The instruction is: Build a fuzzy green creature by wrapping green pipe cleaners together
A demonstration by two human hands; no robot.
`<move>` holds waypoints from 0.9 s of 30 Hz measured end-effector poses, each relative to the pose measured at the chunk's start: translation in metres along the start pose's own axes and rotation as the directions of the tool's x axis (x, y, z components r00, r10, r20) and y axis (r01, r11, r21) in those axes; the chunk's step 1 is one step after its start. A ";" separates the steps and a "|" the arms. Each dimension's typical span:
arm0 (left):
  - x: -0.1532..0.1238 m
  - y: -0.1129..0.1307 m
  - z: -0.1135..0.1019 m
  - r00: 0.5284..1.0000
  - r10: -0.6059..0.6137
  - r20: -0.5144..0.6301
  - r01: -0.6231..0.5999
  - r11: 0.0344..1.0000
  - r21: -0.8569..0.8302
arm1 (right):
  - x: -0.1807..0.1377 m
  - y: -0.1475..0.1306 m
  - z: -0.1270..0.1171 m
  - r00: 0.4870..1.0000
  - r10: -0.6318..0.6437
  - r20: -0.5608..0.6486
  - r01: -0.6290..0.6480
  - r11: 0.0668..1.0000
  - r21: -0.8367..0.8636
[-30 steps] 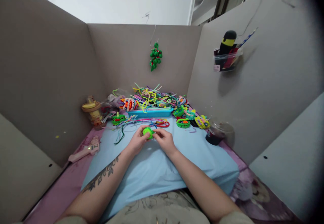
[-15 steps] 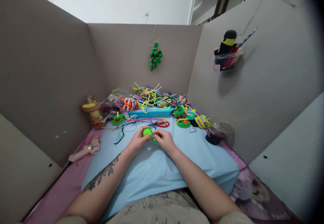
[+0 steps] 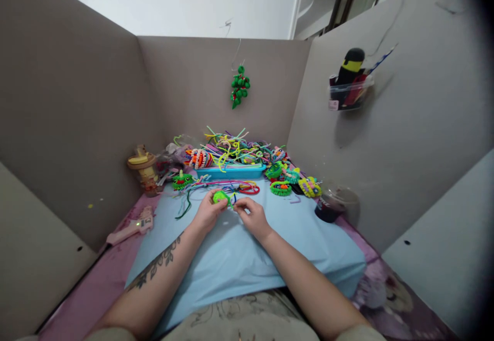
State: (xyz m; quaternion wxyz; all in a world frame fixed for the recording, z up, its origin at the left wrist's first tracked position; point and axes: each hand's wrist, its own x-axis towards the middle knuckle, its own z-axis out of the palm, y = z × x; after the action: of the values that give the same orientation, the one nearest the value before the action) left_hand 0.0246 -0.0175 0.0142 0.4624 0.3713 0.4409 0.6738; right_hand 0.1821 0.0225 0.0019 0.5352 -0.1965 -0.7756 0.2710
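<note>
Over the blue cloth my left hand (image 3: pixel 207 211) is closed around a bright green ball of pipe cleaner (image 3: pixel 219 196). A green pipe cleaner strand (image 3: pixel 230 201) runs from the ball towards my right hand (image 3: pixel 252 218), whose thumb and forefinger are pinched together on its end. The fingertips partly cover the ball. Just beyond my hands lie loose pipe cleaners (image 3: pixel 188 208) and red-handled scissors (image 3: pixel 250 189); the blades are hard to make out among the strands.
A blue tray (image 3: pixel 231 172) heaped with coloured pipe cleaners stands at the back. Finished pipe cleaner figures (image 3: pixel 280 189) sit to its right, a green one (image 3: pixel 181 180) to its left. A pink glue gun (image 3: pixel 133 228) lies left; a dark cup (image 3: pixel 328 208) stands right. Grey panels (image 3: pixel 216 84) surround the table.
The green ball has turned and shifted slightly left in my left hand. More of the green strand shows between my hands, which are a little farther apart.
</note>
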 end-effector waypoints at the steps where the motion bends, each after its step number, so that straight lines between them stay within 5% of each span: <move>1: 0.000 -0.001 0.000 1.000 0.016 -0.014 -0.015 0.997 0.072 | 0.000 -0.002 -0.001 0.999 -0.032 -0.021 0.032 0.999 -0.015; 5: 0.001 -0.002 0.000 0.999 0.018 0.032 -0.025 0.977 0.211 | 0.001 -0.003 -0.003 0.990 -0.037 -0.133 0.040 0.999 0.019; 9: -0.001 0.005 0.003 0.997 -0.065 0.046 0.064 0.998 0.016 | 0.007 0.007 -0.001 0.978 0.127 -0.164 -0.085 0.966 0.245; 15: -0.008 0.011 0.010 0.982 -0.108 0.157 0.118 0.991 -0.057 | 0.011 0.008 -0.002 0.977 0.211 -0.010 -0.209 0.973 0.093; 20: -0.010 0.010 0.010 0.969 -0.114 0.220 0.108 0.993 0.039 | 0.012 0.007 -0.006 0.962 0.271 0.030 -0.272 0.949 0.160; 27: -0.008 0.014 0.014 0.928 -0.109 0.356 0.043 0.981 0.188 | 0.012 0.021 -0.020 0.854 0.460 0.241 -0.517 0.799 0.308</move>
State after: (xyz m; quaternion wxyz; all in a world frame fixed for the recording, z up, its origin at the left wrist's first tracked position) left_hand 0.0353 -0.0243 0.0312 0.5272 0.5121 0.4193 0.5329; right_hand 0.1970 0.0498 0.0026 0.4121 -0.2669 -0.6738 0.5523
